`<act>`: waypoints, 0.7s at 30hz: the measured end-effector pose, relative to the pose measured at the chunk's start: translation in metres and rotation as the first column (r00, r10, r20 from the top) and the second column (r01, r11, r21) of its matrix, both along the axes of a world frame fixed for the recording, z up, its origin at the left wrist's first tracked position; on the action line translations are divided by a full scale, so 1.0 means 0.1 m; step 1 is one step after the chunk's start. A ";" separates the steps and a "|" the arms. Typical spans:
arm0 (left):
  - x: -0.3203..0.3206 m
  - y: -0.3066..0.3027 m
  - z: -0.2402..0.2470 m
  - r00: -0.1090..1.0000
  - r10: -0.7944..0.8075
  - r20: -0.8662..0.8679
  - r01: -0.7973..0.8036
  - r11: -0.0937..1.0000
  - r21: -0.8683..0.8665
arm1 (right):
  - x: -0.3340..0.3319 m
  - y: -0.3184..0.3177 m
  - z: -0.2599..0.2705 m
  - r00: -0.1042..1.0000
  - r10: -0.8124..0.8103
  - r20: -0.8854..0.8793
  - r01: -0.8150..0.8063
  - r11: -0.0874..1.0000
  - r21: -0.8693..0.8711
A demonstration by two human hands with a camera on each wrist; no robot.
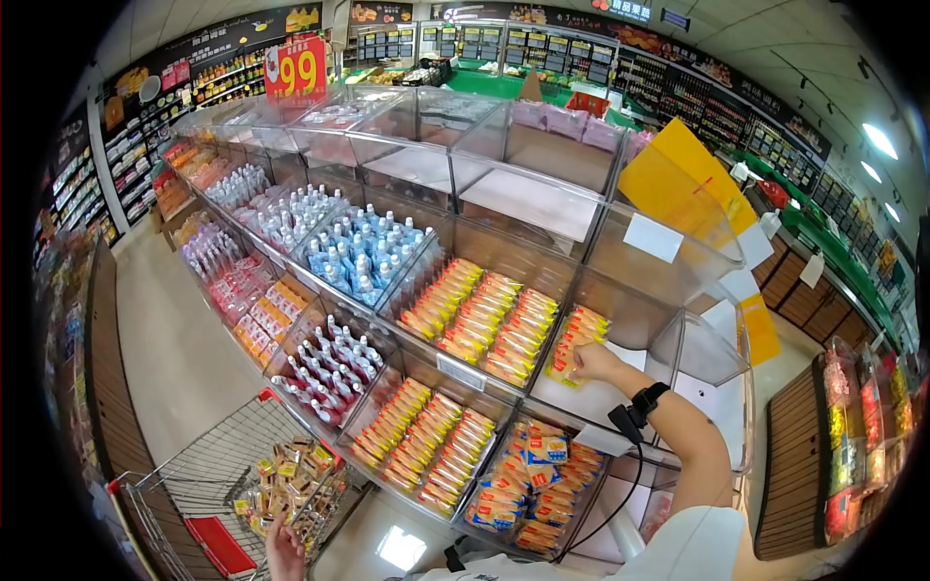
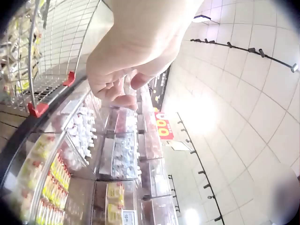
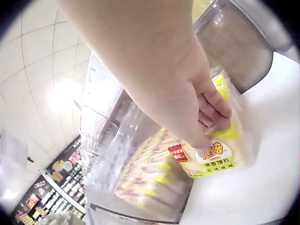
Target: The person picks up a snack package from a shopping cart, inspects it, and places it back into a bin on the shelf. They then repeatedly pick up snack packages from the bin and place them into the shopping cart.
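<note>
My right hand (image 1: 593,360) reaches into a clear bin on the right of the display. In the right wrist view, its thumb and curled fingers grip a yellow-and-clear snack packet (image 3: 213,161) with a red corner label. That packet stands at the front of a short row of alike packets (image 1: 588,321), beside the bin's white floor (image 3: 267,140). Low in the head view, my left hand (image 1: 284,554) is near the shopping cart (image 1: 199,465). Its fingers hang loosely curled in the left wrist view, with nothing in them.
Many small wrapped snacks (image 1: 291,479) lie in the cart. Tiered clear bins hold rows of yellow packets (image 1: 494,315), blue spouted pouches (image 1: 363,257) and orange-brown packets (image 1: 542,474). Clear dividers (image 1: 572,290) stand between bins. A yellow board (image 1: 678,184) leans at the right.
</note>
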State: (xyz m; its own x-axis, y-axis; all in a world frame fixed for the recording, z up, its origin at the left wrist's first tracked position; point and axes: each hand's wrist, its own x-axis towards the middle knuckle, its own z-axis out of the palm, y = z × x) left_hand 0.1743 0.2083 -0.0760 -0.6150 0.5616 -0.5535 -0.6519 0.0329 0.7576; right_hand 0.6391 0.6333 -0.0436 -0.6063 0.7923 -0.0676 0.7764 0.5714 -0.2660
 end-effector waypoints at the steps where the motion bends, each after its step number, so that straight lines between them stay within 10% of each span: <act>1: -0.02 -0.05 -0.06 1.000 0.008 0.026 -0.008 1.000 -0.014 | 0.00 0.02 -0.03 1.000 -0.007 0.008 0.008 1.000 -0.023; 9: -0.20 -0.25 -0.55 0.958 -0.171 0.231 0.175 0.985 0.004 | -0.06 0.00 -0.14 0.986 -0.065 0.153 0.053 0.995 0.080; 21: -0.23 -0.49 -0.44 0.983 -0.183 0.024 0.181 0.980 0.088 | -0.08 0.01 0.09 0.988 -0.090 0.129 0.085 0.995 0.042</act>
State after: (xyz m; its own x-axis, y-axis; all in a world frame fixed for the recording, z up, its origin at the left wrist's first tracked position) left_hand 0.1510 0.1594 -0.1204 -0.4809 0.7086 -0.5164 -0.6647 0.0893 0.7417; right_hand 0.6307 0.6343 -0.0345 -0.5225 0.8452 -0.1121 0.8505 0.5073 -0.1390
